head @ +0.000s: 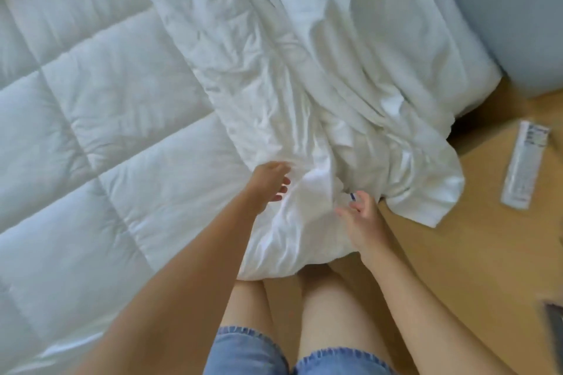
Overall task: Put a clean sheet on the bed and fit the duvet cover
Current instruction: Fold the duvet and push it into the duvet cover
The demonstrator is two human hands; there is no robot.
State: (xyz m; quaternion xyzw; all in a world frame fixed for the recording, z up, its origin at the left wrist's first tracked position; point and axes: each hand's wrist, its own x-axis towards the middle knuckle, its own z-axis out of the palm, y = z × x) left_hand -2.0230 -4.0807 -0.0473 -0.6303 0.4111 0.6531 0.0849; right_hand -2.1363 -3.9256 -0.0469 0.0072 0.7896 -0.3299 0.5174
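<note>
The duvet cover [304, 85] lies bunched along the bed [469, 64] beside the bare duvet [91, 116], with one end hanging toward the floor [457, 253]. My left hand [271, 183] hovers slack, grip open. My right hand [362, 216] is blurred, so I can't tell its grip. I might snatch a single layer — the cover's opening is lost in the folds.
</note>
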